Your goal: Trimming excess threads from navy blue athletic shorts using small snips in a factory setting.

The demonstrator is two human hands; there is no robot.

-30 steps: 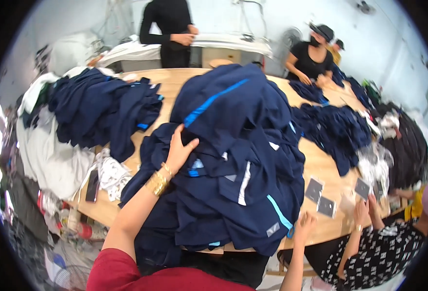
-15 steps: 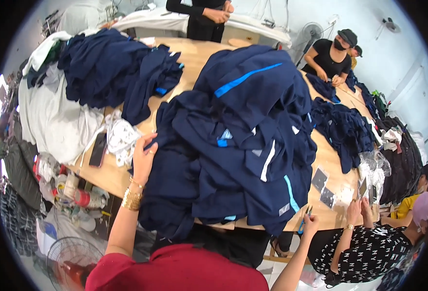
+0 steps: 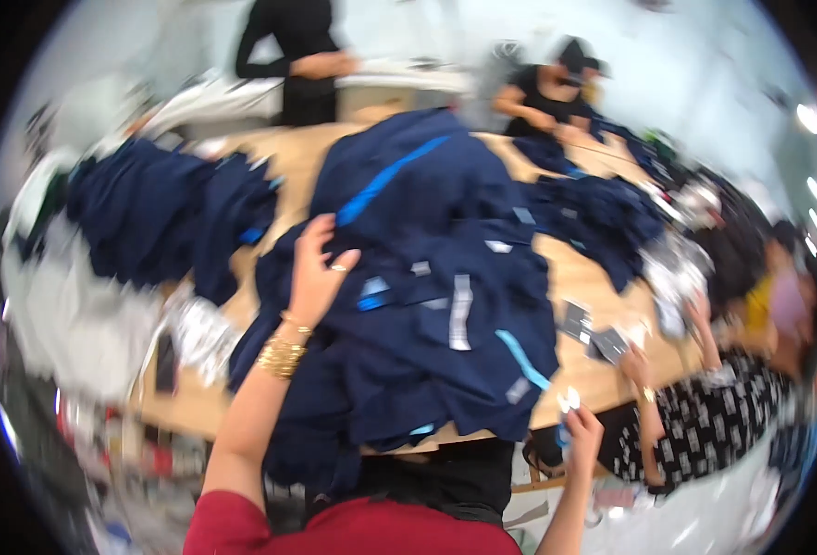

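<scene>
A big heap of dark navy garments (image 3: pixel 399 370) fills the middle of the wooden table (image 3: pixel 182 412). Bright blue and light blue strips and small white and grey pieces show on the cloth. My left hand (image 3: pixel 323 268) is at the heap's upper left side, open, fingers spread, with nothing in it; whether it touches the cloth I cannot tell. Beside the heap's near right corner, my right hand (image 3: pixel 584 431) is closed on small blue-handled scissors (image 3: pixel 569 403), their tips pointing up and away from me. Motion blurs the picture.
More navy garments lie at left (image 3: pixel 140 213) and right (image 3: pixel 594 217). A phone (image 3: pixel 166 363) rests near white material (image 3: pixel 200 333) at the left. Flat dark pieces (image 3: pixel 606 345) lie right of the heap, near a co-worker's hand (image 3: pixel 637 365). Two other people stand across the table.
The view has shifted. My left hand has moved from the heap's left edge up and inward over it, fingers now spread. My right hand still holds the scissors.
</scene>
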